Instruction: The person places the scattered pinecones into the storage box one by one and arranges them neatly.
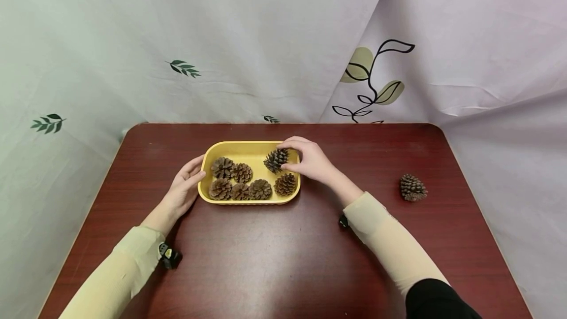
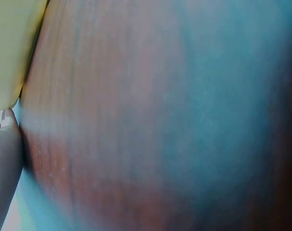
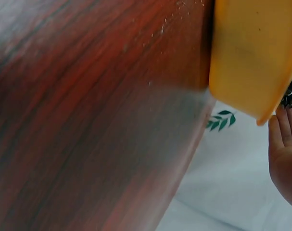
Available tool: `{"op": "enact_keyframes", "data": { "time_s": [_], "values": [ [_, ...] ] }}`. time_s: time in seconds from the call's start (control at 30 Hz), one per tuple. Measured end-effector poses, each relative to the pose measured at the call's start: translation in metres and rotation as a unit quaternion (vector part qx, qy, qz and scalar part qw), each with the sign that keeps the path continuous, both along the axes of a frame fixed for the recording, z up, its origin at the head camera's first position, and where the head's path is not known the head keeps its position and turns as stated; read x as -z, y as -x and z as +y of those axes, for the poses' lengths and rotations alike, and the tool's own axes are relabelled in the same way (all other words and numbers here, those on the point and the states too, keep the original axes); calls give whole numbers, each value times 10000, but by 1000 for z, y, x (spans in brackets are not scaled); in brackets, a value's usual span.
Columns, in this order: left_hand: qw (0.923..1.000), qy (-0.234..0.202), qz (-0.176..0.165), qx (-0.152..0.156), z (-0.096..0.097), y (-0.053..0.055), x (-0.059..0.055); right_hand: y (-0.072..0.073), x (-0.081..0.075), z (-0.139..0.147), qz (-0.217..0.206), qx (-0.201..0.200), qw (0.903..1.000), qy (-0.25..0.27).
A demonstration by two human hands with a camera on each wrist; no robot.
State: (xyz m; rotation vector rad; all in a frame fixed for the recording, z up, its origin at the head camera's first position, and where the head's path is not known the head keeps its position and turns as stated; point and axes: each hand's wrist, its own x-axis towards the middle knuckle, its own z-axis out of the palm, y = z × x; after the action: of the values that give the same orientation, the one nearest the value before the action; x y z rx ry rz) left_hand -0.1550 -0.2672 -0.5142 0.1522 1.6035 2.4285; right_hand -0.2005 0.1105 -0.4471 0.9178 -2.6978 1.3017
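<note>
A shallow yellow plastic tray (image 1: 248, 202) stands toward the back of the table, with several brown pine cones (image 1: 260, 190) lying inside. At its left end my left hand (image 1: 182, 188) holds the tray, thumb at the rim and fingers along the outer side. Over the tray's right end, my right hand (image 1: 310, 160) pinches a darker pine cone (image 1: 275, 160) between thumb and fingers. The right wrist view shows the tray's outer wall (image 3: 251, 53), with that cone (image 3: 291, 94) partly hidden at the frame edge. In the left wrist view only a tray corner (image 2: 13, 53) appears.
One more pine cone (image 1: 412, 187) lies on the reddish-brown table (image 1: 248, 260) far to the right. A pale curtain (image 1: 248, 38) with leaf prints hangs behind the table's back edge. Dark wrist cameras (image 1: 170, 256) sit on the sleeves.
</note>
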Motion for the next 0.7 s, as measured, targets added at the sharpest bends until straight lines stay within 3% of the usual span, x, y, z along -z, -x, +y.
{"op": "enact_keyframes", "data": {
  "time_s": [0.37, 0.7],
  "values": [
    [10000, 51, 12, -13, -1, 0, -1, 5, 5, -21, -103, -286, 9986, -443],
    [10000, 42, 15, -37, -1, 0, 0, 11, 8, -29, 106, -409, 9931, -1091]
  ]
}}
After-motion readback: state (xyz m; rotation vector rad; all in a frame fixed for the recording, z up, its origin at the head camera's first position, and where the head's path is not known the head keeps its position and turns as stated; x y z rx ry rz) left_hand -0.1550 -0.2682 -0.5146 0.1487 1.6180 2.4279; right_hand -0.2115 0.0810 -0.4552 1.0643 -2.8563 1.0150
